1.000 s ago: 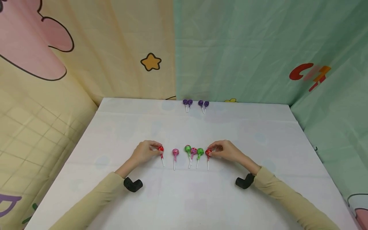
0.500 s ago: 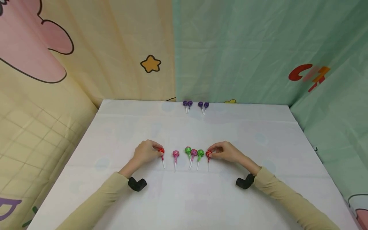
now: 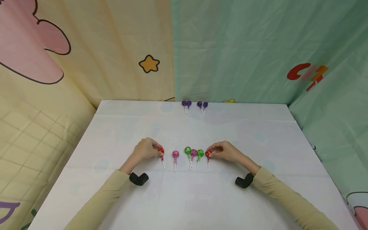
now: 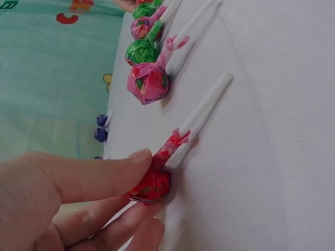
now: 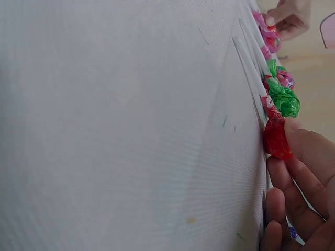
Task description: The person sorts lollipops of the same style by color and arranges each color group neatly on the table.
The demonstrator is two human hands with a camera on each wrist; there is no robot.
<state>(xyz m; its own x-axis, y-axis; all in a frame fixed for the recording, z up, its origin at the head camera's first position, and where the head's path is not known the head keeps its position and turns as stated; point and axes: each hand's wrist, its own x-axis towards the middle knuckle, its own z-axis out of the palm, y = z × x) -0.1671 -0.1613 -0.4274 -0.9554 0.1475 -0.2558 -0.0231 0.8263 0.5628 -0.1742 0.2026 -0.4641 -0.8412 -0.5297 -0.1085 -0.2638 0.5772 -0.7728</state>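
Note:
My left hand (image 3: 146, 149) pinches the head of a red lollipop (image 4: 152, 185) between thumb and fingers, its white stick angled toward me. On the right, my right hand (image 3: 226, 151) pinches another red lollipop (image 5: 276, 137) by its wrapped head. Between the hands lie a pink lollipop (image 3: 175, 154) standing apart, then a green lollipop (image 3: 187, 150), a second pink lollipop (image 3: 193, 153) and a second green lollipop (image 3: 200, 153) close together. Sticks of this green and pink pair appear to cross. The right red lollipop is beside the second green one.
Two pairs of purple lollipops (image 3: 186, 103) lie at the far edge of the white-covered table (image 3: 244, 127). Printed curtains (image 3: 244, 48) stand behind and at both sides. A black wrist piece (image 3: 139, 179) hangs under the left wrist, another black wrist piece (image 3: 244, 181) under the right.
My left forearm and wrist have shifted slightly right and upward, the hand still holding its red lollipop. The right hand and the lollipops stay nearly in place; the whole view has shifted slightly.

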